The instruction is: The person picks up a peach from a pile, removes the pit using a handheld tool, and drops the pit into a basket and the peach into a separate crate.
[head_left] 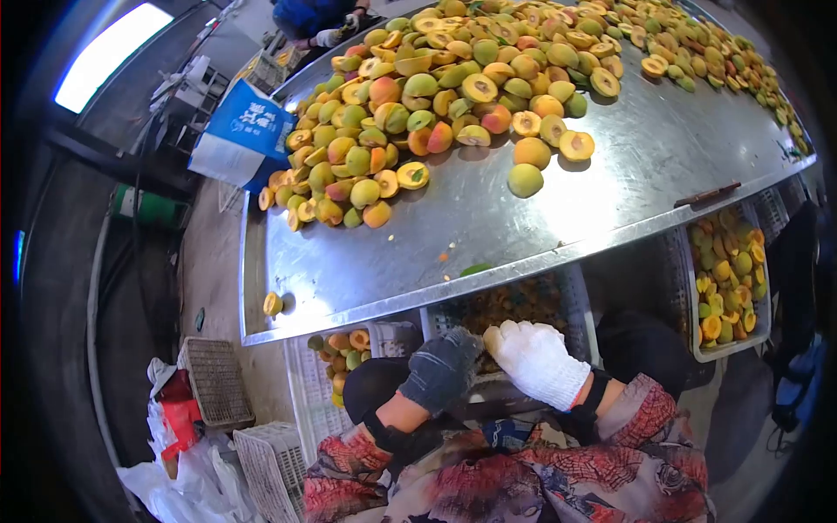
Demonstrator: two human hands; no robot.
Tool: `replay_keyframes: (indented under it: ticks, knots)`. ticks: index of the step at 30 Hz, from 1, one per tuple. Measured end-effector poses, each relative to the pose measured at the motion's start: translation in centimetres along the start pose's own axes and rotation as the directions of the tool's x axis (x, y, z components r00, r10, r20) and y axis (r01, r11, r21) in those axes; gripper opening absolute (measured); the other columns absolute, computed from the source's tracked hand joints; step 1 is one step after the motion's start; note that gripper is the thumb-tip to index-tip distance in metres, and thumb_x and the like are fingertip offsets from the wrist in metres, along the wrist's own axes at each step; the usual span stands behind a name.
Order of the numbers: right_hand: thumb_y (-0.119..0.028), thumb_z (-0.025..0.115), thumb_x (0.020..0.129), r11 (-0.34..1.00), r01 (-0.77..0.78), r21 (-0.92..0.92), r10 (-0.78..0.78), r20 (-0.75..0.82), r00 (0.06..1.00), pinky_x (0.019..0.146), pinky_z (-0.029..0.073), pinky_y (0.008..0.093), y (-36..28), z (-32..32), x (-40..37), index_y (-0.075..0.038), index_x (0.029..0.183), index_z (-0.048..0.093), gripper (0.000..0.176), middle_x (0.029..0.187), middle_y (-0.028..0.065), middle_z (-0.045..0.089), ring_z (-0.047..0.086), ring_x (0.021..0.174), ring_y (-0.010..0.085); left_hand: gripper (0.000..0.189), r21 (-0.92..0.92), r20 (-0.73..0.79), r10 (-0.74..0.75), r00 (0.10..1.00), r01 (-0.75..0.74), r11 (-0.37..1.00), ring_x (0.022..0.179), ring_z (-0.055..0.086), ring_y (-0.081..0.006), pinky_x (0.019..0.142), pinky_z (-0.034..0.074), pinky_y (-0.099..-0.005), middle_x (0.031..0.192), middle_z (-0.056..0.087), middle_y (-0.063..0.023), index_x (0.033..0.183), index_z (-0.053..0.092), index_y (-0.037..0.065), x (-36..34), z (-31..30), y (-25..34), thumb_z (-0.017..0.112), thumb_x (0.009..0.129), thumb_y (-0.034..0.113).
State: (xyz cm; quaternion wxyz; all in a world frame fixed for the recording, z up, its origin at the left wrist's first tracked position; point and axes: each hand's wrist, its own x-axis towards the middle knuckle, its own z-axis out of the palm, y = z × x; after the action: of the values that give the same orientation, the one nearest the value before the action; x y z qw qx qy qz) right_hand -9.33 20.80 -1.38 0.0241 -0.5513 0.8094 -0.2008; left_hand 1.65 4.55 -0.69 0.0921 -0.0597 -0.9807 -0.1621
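My left hand (442, 370), in a dark grey glove, is closed with its fingers curled inward. Beside it, my right hand (536, 362) wears a white knit glove, and its fingers are bent closed too. The two hands nearly meet at the fingertips, just off the front edge of the metal table (375, 270). Whatever they hold, if anything, is hidden by the gloves. Below and beyond them sits a crate of brownish pieces (514, 301), perhaps fruit pits. A large heap of yellow, green and red-blushed stone fruit (427, 87), many cut in half, covers the table's far part.
A crate of fruit halves (728, 279) stands at the right, another fruit-filled crate (314, 392) at the left. A blue and white box (244, 135) is by the table's left edge. Baskets (214, 383) and plastic bags (187, 475) lie lower left. Another person's gloved hand (329, 37) shows at the far side.
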Motion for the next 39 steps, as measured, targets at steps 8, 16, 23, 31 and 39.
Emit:
replay_keyframes:
  ticks: [8, 16, 23, 31, 39]
  knots:
    - [-0.017, 0.058, 0.077, 0.995, -0.087, -0.045, 0.083, -0.081, 0.993, 0.049, 0.049, 0.0321, 1.1, -1.2, -0.4, -0.012, 0.08, 0.055, 0.007, 0.066, 0.0044, 0.052, 0.06, 0.057, 0.0192, 0.033, -0.303, 0.061, -0.127, 0.99, 0.139, 0.943, 0.096, 0.06, -0.0328, 0.08, 0.049, -0.0412, 0.105, 0.061, -0.0153, 0.108, 0.062, 0.007, 4.6, -2.1, -1.8, 0.067, 0.08, 0.023]
    - [-0.028, 0.059, 0.081, 0.983, -0.118, 0.137, 0.117, 0.016, 0.993, 0.048, 0.051, 0.0345, 0.5, -0.4, -1.5, -0.015, 0.08, 0.059, 0.013, 0.068, 0.0056, 0.056, 0.063, 0.059, 0.0225, 0.059, 0.089, -0.048, 0.045, 0.998, -0.041, 0.995, 0.111, 0.052, -0.0358, 0.095, 0.042, -0.0429, 0.121, 0.054, -0.0182, 0.126, 0.05, 0.009, 21.8, 3.0, -6.8, 0.071, 0.076, 0.031]
    - [-0.027, 0.059, 0.082, 0.992, -0.078, 0.098, 0.077, 0.011, 0.997, 0.045, 0.049, 0.033, 1.0, 0.1, -2.1, -0.011, 0.078, 0.057, 0.016, 0.065, 0.0058, 0.055, 0.062, 0.057, 0.0209, 0.06, 0.187, 0.215, -0.31, 0.926, 0.272, 0.944, 0.107, 0.055, -0.0357, 0.09, 0.045, -0.0433, 0.112, 0.059, -0.0189, 0.121, 0.051, 0.012, 27.4, 6.0, -5.7, 0.072, 0.07, 0.036]
    - [-0.024, 0.061, 0.081, 0.946, -0.226, 0.234, 0.226, 0.028, 0.974, 0.054, 0.051, 0.0382, 2.2, -2.4, -1.8, -0.012, 0.087, 0.061, 0.013, 0.075, 0.0102, 0.058, 0.063, 0.064, 0.0272, 0.033, -0.907, 0.338, -0.399, 0.852, 0.408, 0.105, 0.095, 0.061, -0.0267, 0.073, 0.054, -0.0371, 0.102, 0.062, -0.0091, 0.11, 0.054, 0.006, 19.7, 1.0, -8.4, 0.063, 0.082, 0.022]
    - [-0.015, 0.069, 0.081, 0.398, -0.259, 0.88, 0.297, 0.143, 0.944, 0.077, 0.052, 0.0315, 1.1, -2.7, 0.1, 0.001, 0.103, 0.051, 0.032, 0.093, 0.015, 0.065, 0.066, 0.087, 0.0222, 0.056, -0.779, 0.274, -0.39, 0.879, -0.035, -0.627, 0.105, 0.055, -0.0376, 0.092, 0.046, -0.0511, 0.119, 0.055, -0.0199, 0.125, 0.047, 0.001, 7.6, -1.3, -3.5, 0.057, 0.087, 0.041]
